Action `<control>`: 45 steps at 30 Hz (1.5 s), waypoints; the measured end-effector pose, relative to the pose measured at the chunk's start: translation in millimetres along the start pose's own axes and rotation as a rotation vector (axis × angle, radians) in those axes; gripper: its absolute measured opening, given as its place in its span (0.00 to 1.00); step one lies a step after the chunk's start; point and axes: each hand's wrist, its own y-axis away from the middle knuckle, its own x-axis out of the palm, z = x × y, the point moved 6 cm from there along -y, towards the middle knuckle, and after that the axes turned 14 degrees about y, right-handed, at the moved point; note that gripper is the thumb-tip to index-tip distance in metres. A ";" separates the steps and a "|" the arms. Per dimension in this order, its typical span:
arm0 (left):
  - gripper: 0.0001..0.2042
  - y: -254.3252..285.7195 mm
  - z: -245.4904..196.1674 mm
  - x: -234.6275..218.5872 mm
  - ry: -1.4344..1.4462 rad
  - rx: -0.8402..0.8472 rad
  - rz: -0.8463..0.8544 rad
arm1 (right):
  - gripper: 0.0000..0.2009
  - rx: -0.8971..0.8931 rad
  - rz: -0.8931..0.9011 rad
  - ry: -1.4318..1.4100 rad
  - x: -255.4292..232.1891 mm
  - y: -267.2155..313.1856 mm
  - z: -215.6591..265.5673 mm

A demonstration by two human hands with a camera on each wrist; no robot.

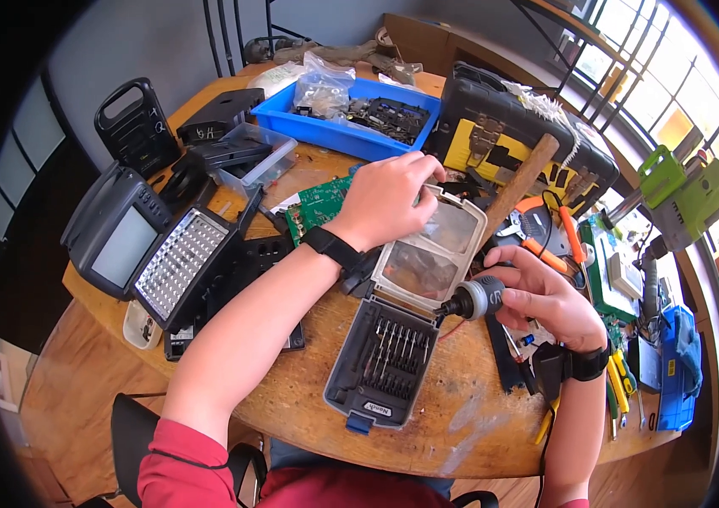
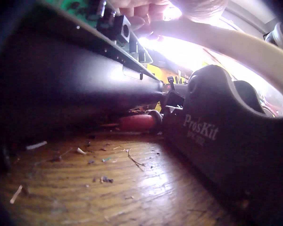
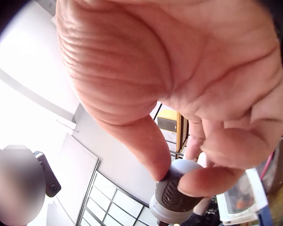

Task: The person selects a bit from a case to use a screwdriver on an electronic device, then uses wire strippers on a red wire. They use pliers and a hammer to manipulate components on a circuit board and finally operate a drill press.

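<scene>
My left hand (image 1: 389, 195) is at the upper edge of the clear, cream-framed lid (image 1: 431, 250), with thumb and fingers curled at its corner; in the left wrist view the fingertips show beside the lid's pale rim (image 2: 226, 42). The lid belongs to a dark bit case (image 1: 344, 381) standing open before me, with several screwdriver bits (image 1: 397, 343) in rows. Right of the lid, my right hand (image 1: 545, 296) pinches a stubby grey-and-black screwdriver handle (image 1: 479, 298) between thumb and fingers. In the right wrist view the handle (image 3: 174, 190) points downward, its tip cut off by the frame.
A green circuit board (image 1: 321, 203) lies beyond my left wrist, near a black Pro'sKit tool (image 2: 203, 136). An LED work lamp (image 1: 183, 264) stands left. Behind are a blue tray (image 1: 283, 123) of parts, a yellow-black toolbox (image 1: 512, 127) and a wooden-handled tool (image 1: 524, 178).
</scene>
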 end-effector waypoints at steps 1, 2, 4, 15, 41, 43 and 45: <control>0.09 -0.3 0.3 0.6 0.002 0.000 0.006 | 0.19 0.001 -0.004 -0.005 -0.8 0.3 0.7; 0.09 -0.5 1.1 0.7 0.000 -0.011 0.012 | 0.20 0.037 -0.023 0.040 -1.8 1.1 1.2; 0.09 -0.8 1.3 0.7 -0.007 -0.031 0.027 | 0.20 0.109 -0.063 0.095 -4.4 4.7 2.6; 0.09 -1.0 1.5 -0.4 -0.015 -0.021 0.022 | 0.15 0.062 -0.126 0.797 -24.3 12.6 -2.9; 0.08 -2.4 4.3 3.9 -0.058 -0.046 0.086 | 0.19 -0.535 -0.694 1.307 6.5 -6.6 54.0; 0.10 -1.5 5.7 4.7 -0.055 -0.076 0.121 | 0.18 -0.448 -0.657 1.312 3.8 -5.8 47.9; 0.11 -2.1 6.0 4.9 -0.063 -0.046 0.118 | 0.17 -0.433 -0.635 1.353 2.1 -6.5 43.4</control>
